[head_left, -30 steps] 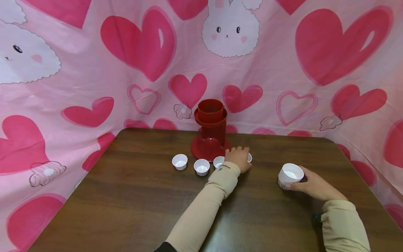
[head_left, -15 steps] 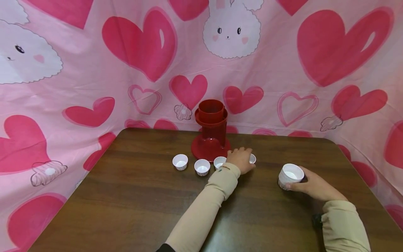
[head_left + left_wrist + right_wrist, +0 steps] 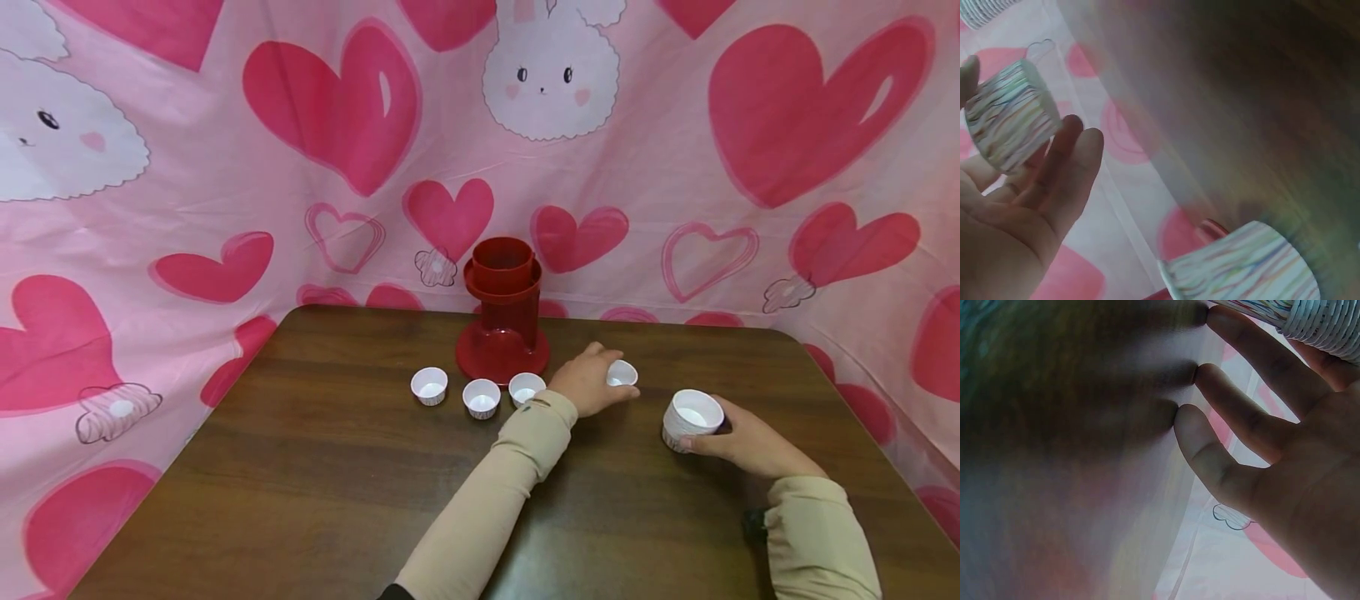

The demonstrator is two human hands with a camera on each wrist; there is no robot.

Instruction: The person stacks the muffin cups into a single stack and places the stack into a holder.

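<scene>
Between the thumb and fingers of my left hand (image 3: 588, 385) is a small white paper baking cup (image 3: 621, 374). In the left wrist view this baking cup (image 3: 1013, 119) shows coloured streaks and sits among curved fingers. My right hand (image 3: 750, 442) grips a stack of white baking cups (image 3: 686, 417) on the right of the table. Many nested rims show on that stack (image 3: 1325, 325) in the right wrist view, with the lower fingertips right at the tabletop. Three single baking cups stand upright left of my left hand: a left one (image 3: 429, 387), a middle one (image 3: 481, 400) and a right one (image 3: 526, 387).
Behind the single cups stands a red plastic cylinder (image 3: 510, 321) on a round base, with a ring and an open top. The brown wooden table (image 3: 315, 467) ends at a pink cloth (image 3: 645, 158) printed with hearts and rabbits.
My left hand has moved right with the baking cup, away from the three single cups and towards the stack. The right hand and its stack have stayed in place.
</scene>
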